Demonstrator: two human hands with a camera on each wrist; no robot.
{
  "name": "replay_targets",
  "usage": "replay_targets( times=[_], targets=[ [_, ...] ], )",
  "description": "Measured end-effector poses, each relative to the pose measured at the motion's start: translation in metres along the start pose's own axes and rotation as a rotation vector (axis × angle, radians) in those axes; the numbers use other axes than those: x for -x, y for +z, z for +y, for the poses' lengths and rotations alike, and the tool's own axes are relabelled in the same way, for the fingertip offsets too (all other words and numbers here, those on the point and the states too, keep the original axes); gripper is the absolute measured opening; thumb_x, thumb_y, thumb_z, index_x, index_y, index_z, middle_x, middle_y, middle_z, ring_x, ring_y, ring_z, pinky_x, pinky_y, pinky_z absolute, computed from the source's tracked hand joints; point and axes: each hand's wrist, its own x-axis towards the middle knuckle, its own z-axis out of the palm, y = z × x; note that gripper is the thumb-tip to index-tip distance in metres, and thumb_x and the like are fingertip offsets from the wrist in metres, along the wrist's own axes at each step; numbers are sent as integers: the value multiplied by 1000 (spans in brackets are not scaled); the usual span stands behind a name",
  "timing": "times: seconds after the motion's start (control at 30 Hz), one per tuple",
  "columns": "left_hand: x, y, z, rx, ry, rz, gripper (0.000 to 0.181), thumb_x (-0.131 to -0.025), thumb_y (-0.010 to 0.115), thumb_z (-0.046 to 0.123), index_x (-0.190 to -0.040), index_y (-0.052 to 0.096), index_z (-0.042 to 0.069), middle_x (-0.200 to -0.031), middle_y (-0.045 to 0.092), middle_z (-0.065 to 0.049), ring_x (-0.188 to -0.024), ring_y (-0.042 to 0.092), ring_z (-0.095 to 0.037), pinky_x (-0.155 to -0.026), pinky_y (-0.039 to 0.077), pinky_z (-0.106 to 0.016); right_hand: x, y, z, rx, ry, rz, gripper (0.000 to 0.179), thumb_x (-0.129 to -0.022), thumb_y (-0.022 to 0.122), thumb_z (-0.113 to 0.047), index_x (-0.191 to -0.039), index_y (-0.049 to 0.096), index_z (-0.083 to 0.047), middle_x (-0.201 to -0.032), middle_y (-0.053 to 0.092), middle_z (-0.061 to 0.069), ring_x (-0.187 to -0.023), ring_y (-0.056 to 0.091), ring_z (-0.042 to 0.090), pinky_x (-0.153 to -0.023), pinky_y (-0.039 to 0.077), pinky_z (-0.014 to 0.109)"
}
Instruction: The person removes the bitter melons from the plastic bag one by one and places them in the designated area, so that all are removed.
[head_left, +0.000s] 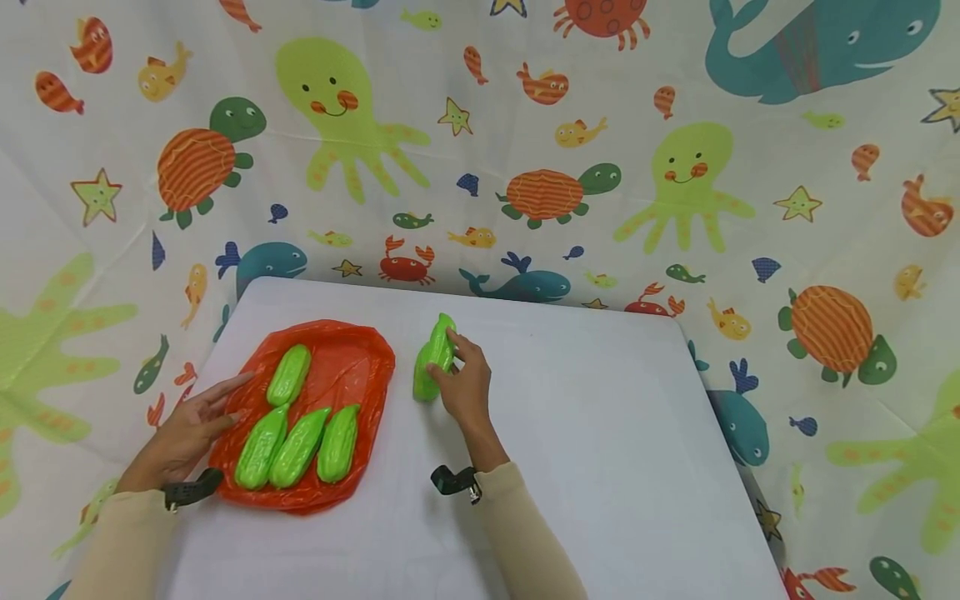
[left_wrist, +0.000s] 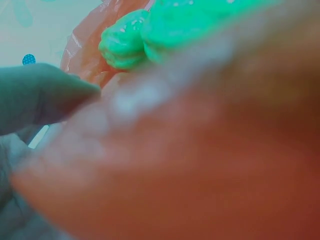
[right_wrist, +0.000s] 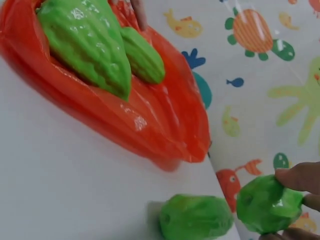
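A red plastic bag, spread open like a shallow bowl, holds several green bumpy bitter gourds with a glossy, toy-like look. At its left side, my left hand grips the bag's edge between thumb and fingers. The left wrist view is mostly filled by blurred red plastic. To the right of the bag, my right hand pinches one bitter gourd between thumb and fingertips. Close beside it, another bitter gourd lies on the table; the two overlap in the head view.
A white-covered table extends to the right of the hands. Behind and around it hangs a white cloth printed with sea animals. Each wrist wears a black strap with a small camera.
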Motion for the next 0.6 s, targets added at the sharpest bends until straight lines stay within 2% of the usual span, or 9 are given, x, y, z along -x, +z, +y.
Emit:
replay_targets(
  times=[0.3,0.6],
  targets=[
    [1,-1,0,57,22,-24,74,-106,57,-3,-170,28,18,-137,57,28,-114,67,5,-88,64,-24,-4,-19,12,-1,28,12,69,-92,82,-7,-154,57,-23,-158,51,12,-139,58,31,-112,55,40],
    [0,0,1,25,14,-19,73,-106,57,-3,-170,28,19,-137,54,29,-114,66,6,-89,63,-22,-7,-34,28,26,82,17,68,-92,81,-5,-154,57,-21,-158,51,13,-141,57,32,-113,54,42]
  ],
)
